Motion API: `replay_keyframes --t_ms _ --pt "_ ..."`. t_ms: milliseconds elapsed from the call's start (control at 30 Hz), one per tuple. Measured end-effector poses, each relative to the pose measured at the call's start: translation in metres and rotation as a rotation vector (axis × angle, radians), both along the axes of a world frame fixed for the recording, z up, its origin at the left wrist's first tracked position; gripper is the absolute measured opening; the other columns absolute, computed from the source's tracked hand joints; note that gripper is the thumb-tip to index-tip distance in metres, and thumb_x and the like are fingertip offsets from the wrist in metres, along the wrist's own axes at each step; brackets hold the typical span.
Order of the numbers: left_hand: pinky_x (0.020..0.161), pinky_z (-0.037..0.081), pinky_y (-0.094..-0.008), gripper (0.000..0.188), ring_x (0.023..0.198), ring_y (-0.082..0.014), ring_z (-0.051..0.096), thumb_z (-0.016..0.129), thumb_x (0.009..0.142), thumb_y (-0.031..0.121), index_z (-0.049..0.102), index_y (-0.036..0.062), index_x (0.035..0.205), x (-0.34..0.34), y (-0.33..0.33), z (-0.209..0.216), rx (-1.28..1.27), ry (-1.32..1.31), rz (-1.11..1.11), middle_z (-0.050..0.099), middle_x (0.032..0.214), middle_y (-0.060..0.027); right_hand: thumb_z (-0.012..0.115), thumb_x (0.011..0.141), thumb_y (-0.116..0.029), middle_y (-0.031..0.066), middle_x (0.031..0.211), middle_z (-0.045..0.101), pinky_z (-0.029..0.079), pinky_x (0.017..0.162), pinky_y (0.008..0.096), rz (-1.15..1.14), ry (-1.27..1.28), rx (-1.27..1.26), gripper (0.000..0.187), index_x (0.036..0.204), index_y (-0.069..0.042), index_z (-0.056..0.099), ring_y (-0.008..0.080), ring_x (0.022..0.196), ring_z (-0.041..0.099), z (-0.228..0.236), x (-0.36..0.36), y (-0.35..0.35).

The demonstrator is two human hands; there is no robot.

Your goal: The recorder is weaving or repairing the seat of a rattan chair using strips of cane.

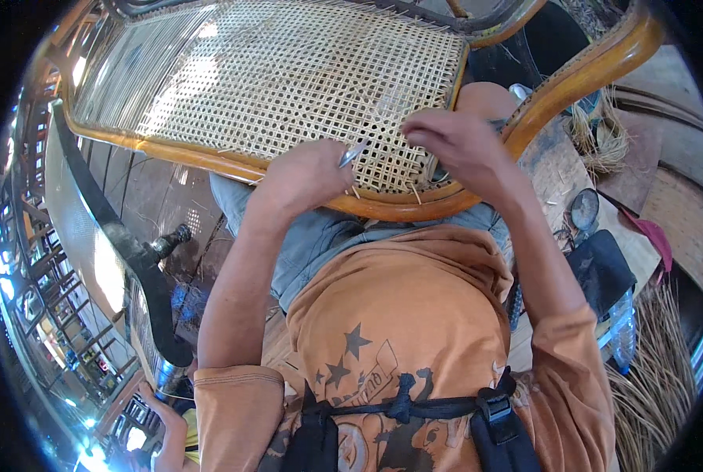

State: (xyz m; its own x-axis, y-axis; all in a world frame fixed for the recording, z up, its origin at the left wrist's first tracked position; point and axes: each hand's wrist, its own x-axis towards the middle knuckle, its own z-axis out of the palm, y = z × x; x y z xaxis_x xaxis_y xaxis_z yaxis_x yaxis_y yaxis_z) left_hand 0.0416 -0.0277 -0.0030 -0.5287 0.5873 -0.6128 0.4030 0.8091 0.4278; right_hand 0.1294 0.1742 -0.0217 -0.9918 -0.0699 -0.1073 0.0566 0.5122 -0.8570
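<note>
A wooden chair frame [184, 160] with a woven cane panel [288, 86] lies across my lap. The cane weave is an open lattice, and at the far left mostly parallel strands show. My left hand [308, 177] is closed around a small pointed metal tool [353, 153], its tip over the weave near the front rail. My right hand [455, 145] hovers over the right part of the weave, fingers pinched together; what they hold, if anything, cannot be made out. Small pegs [416, 193] stick up along the front rail between the hands.
A curved wooden arm [583, 75] rises at the right. Beyond it are a bundle of cane strands [603, 145], a black pad [601, 271], a plastic bottle [623, 330] and long loose cane [650, 370]. Another dark frame [92, 189] leans at left; another person's arm [170, 429] shows at lower left.
</note>
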Motion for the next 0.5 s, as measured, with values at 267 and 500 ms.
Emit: replay_keyframes --t_ms 267,500 --pt "0.058 0.042 -0.0378 0.027 0.059 -0.0285 0.054 0.051 0.08 0.025 0.055 -0.0021 0.08 -0.011 -0.001 0.005 0.176 0.103 0.078 0.055 0.066 -0.0162 0.058 0.086 -0.022 0.0137 0.076 0.061 0.045 0.064 0.032 0.254 -0.157 0.023 0.023 0.096 -0.002 0.062 0.0201 0.068 0.058 -0.017 -0.036 -0.014" --pt "0.066 0.049 -0.0472 0.024 0.078 -0.0341 0.063 0.05 0.082 0.023 0.063 0.0029 0.085 -0.009 0.021 -0.025 -0.115 0.207 -0.248 0.064 0.08 -0.0174 0.055 0.081 -0.016 0.0187 0.082 0.06 0.046 0.069 0.04 0.072 -0.112 0.329 0.016 0.083 -0.001 0.061 0.0351 0.077 0.058 -0.039 -0.011 -0.005"
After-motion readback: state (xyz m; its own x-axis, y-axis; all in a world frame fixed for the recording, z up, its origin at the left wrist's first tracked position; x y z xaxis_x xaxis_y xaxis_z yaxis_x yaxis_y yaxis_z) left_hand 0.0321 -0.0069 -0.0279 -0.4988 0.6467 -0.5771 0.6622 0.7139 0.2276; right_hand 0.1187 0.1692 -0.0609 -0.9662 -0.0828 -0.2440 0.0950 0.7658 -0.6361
